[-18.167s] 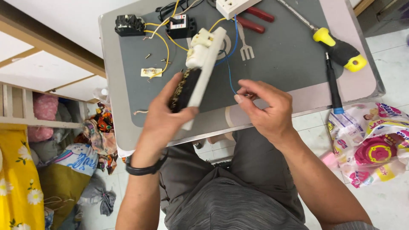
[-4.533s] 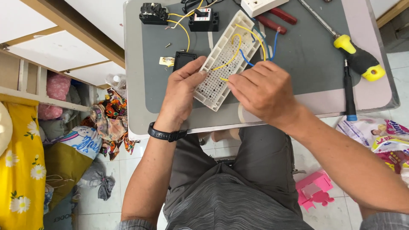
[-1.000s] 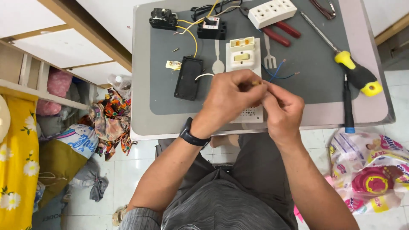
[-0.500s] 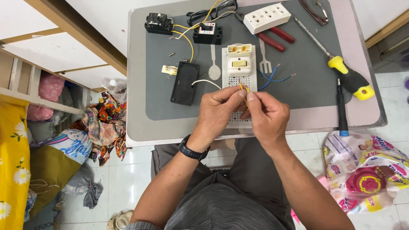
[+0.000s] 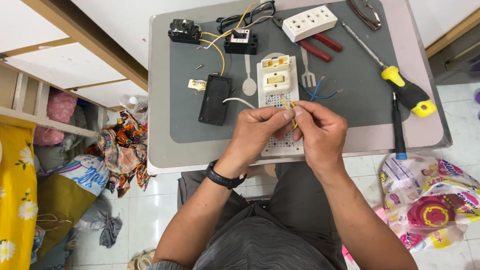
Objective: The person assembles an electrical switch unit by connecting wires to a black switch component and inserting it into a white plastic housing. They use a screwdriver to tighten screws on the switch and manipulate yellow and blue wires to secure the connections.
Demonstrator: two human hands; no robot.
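Both forearms reaching in from the near edge, angled toward each other, meeting over the middle of the surface (image 5: 165, 90). Left hand (image 5: 262, 132) with a black watch (image 5: 225, 177) on the wrist, knuckles up, fingers curled in and pinched tight on a thin yellow wire (image 5: 286, 102). Right hand (image 5: 320, 132) right up against it, thumb and first fingers pressed together on the same wire, fingertips of both hands touching. Wire sticking out just past the fingertips on the far side, over a white perforated board (image 5: 280, 117) lying flat under the hands, with a white switch block at its far end. Black box (image 5: 215, 100) just left of the board, a white wire curving between them. Blue wires (image 5: 315, 90) loose just right of the board. Farther right, a yellow-and-black screwdriver (image 5: 407, 92) and a slim black one (image 5: 397, 130). At the far side, a white socket strip (image 5: 310, 22), red-handled pliers (image 5: 320, 47) and two small black parts joined by yellow wire.
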